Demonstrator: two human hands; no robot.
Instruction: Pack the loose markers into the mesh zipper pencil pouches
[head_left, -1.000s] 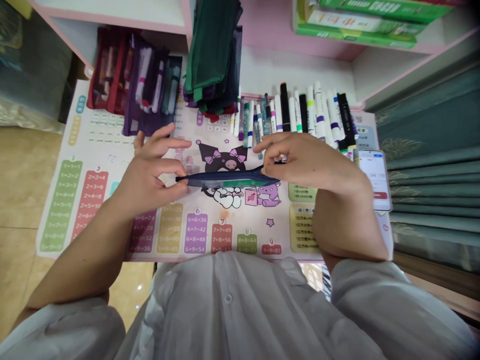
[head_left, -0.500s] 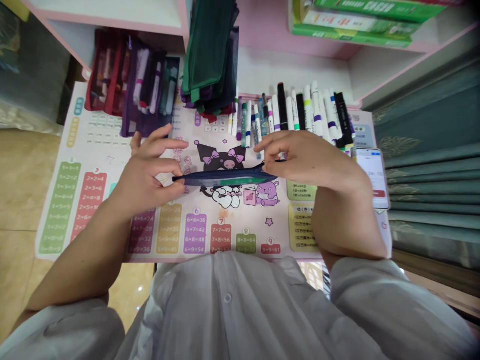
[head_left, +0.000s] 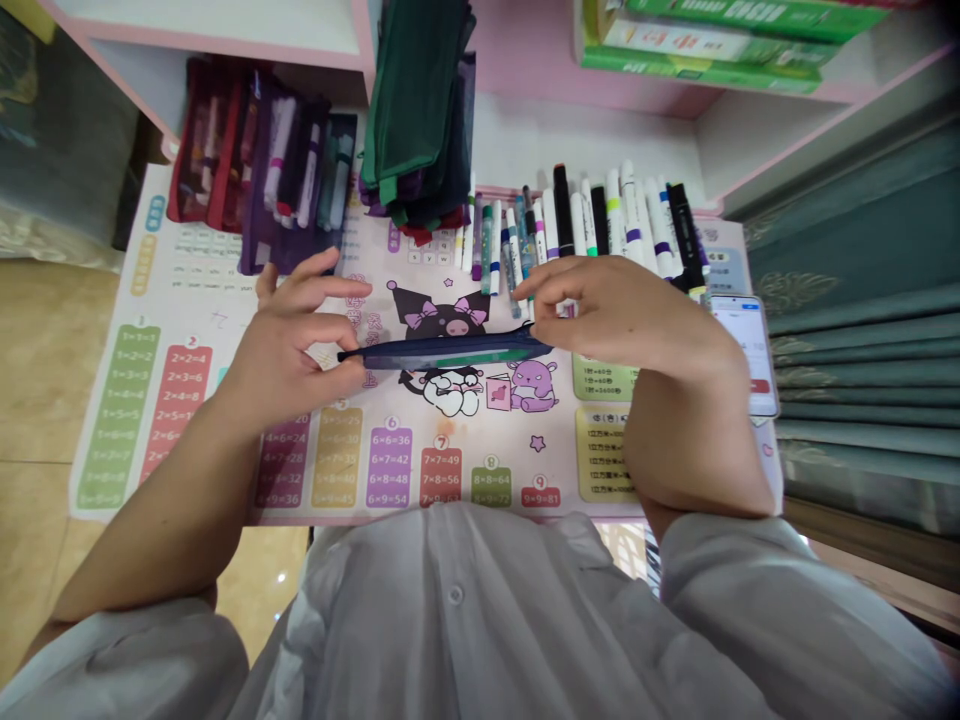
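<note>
A narrow dark blue zippered pencil pouch [head_left: 450, 350] is stretched sideways between my hands above the printed desk mat [head_left: 480, 460]. Something green shows through its side. My left hand [head_left: 300, 335] pinches the left end between thumb and forefinger, the other fingers spread. At the right end, my right hand [head_left: 600, 305] is closed on the pouch near its zipper; its fingertips are partly hidden behind the hand. Just beyond the right hand lies a row of markers [head_left: 551, 225], mostly white with coloured bands, some black.
Filled red and purple mesh pouches [head_left: 285, 180] lean at the back left. A stack of green and dark pouches [head_left: 412, 110] stands beside them. A phone [head_left: 746, 355] lies at the right edge. Books [head_left: 705, 45] rest on the shelf, and a curtain [head_left: 862, 330] hangs at the right.
The pouch and both hands have shifted very slightly; the left end sits a little further left. The grip of both hands looks the same.
</note>
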